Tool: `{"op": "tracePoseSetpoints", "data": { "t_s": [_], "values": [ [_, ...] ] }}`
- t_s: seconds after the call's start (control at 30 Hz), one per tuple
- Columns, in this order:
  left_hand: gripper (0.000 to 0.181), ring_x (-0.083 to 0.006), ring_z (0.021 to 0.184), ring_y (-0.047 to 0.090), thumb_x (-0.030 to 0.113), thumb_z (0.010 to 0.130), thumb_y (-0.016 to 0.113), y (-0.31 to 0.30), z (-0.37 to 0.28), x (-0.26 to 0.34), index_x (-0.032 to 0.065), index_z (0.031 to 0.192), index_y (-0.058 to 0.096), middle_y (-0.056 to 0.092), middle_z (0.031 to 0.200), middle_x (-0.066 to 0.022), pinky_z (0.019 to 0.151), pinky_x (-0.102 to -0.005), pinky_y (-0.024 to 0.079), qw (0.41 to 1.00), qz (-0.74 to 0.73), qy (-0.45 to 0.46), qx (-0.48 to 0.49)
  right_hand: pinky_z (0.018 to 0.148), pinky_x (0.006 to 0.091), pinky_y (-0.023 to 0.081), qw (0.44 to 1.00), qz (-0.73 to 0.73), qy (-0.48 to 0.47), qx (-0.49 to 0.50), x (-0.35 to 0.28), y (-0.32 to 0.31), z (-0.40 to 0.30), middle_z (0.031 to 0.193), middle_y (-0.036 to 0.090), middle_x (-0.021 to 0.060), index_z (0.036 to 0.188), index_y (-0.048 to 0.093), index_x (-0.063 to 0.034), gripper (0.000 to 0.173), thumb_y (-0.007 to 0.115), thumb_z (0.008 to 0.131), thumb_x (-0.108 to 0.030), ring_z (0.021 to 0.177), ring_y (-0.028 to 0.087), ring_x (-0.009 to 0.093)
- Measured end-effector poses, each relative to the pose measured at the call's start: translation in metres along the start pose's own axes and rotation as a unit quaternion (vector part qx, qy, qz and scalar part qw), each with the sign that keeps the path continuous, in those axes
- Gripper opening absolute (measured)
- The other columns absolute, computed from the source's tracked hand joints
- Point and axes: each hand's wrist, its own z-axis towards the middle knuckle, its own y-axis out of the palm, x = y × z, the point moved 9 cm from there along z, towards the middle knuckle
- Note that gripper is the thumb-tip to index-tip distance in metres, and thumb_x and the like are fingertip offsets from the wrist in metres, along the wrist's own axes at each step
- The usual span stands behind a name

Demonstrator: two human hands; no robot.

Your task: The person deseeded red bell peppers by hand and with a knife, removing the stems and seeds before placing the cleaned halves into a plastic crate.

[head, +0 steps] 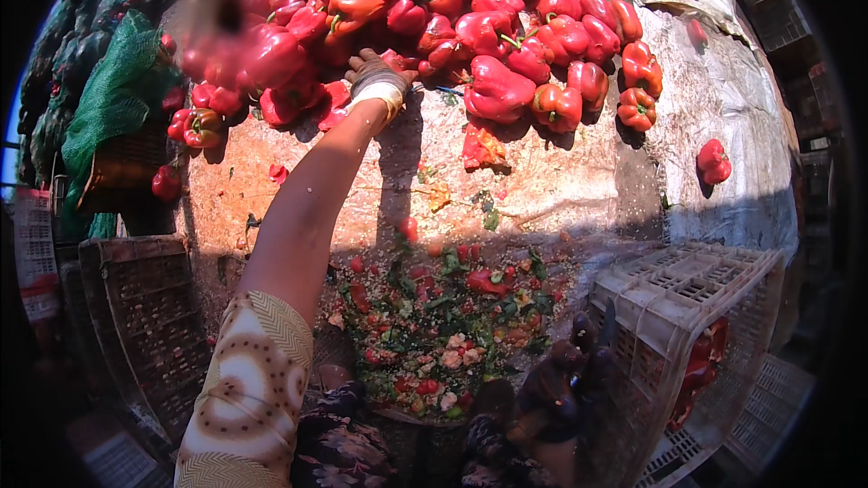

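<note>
My left hand [381, 76], in a soiled glove with a pale cuff, reaches into the near edge of a large heap of red bell peppers [498, 88]. Its fingers are spread, with a red pepper piece [400, 62] beside them; no firm grip shows. My right hand [561, 373] is low in deep shadow, dark and apparently gloved, left of a tilted plastic crate [685, 278]. A narrow blade-like shape [608, 322] rises near it; whether the hand holds that is unclear. Red peppers [698, 373] lie inside the crate.
Pepper scraps, seeds and leaves [441, 325] cover the ground before my legs. A torn pepper [483, 148] and a lone pepper [713, 161] lie on the sheeting. Another crate [152, 325] stands left, below a green mesh bag [112, 108]. Filled mesh sacks [88, 34] line the far left.
</note>
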Motion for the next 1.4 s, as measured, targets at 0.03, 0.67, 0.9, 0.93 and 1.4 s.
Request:
{"op": "tracePoseSetpoints", "data": {
  "t_s": [0.03, 0.67, 0.9, 0.93, 1.4],
  "values": [
    [0.099, -0.0357, 0.127, 0.038, 0.048, 0.06, 0.083, 0.004, 0.004, -0.002, 0.005, 0.133, 0.031, 0.037, 0.136, -0.0187, 0.105, -0.0459, 0.036, 1.0, 0.016, 0.008, 0.002, 0.046, 0.0214, 0.045, 1.0, -0.003, 0.001, 0.007, 0.0, -0.003, 0.001, 0.099, 0.064, 0.0104, 0.126, 0.051, -0.0023, 0.04, 0.053, 0.095, -0.027, 0.058, 0.058, 0.009],
    [0.1, -0.0212, 0.113, 0.053, 0.03, 0.049, 0.094, 0.003, -0.178, -0.101, 0.0042, 0.126, 0.036, 0.051, 0.121, -0.0107, 0.095, -0.0346, 0.047, 0.854, -0.355, 0.29, -0.245, 0.041, 0.0212, 0.04, 0.863, -0.494, 0.05, -0.096, 0.058, 0.021, 0.052, 0.086, 0.07, 0.0076, 0.119, 0.057, -0.0036, 0.035, 0.054, 0.096, -0.03, 0.048, 0.057, 0.007],
    [0.104, -0.0229, 0.114, 0.052, 0.029, 0.05, 0.094, -0.031, -0.289, -0.081, 0.0047, 0.13, 0.032, 0.049, 0.124, -0.0124, 0.096, -0.0375, 0.046, 0.788, -0.437, 0.282, -0.329, 0.049, 0.0255, 0.047, 0.848, -0.499, -0.016, -0.175, 0.072, 0.022, 0.062, 0.079, 0.068, 0.009, 0.11, 0.061, 0.0021, 0.029, 0.058, 0.091, -0.02, 0.058, 0.062, 0.011],
    [0.103, -0.0229, 0.114, 0.053, 0.029, 0.05, 0.093, -0.029, -0.293, -0.08, 0.0045, 0.13, 0.032, 0.049, 0.124, -0.0125, 0.096, -0.0375, 0.047, 0.781, -0.45, 0.276, -0.334, 0.049, 0.0258, 0.048, 0.842, -0.506, -0.014, -0.185, 0.072, 0.019, 0.061, 0.077, 0.068, 0.0094, 0.108, 0.061, 0.0024, 0.028, 0.058, 0.09, -0.019, 0.058, 0.062, 0.011],
    [0.054, -0.021, 0.11, 0.055, 0.02, 0.08, 0.064, -0.027, -0.31, -0.095, 0.0006, 0.127, 0.045, 0.055, 0.119, -0.0103, 0.095, -0.0341, 0.046, 0.656, -0.677, 0.089, -0.321, 0.058, 0.0268, 0.053, 0.822, -0.529, -0.033, -0.207, 0.132, -0.047, 0.046, 0.093, 0.069, 0.01, 0.117, 0.058, 0.0005, 0.029, 0.058, 0.09, -0.009, 0.074, 0.067, 0.015]
  ]
}}
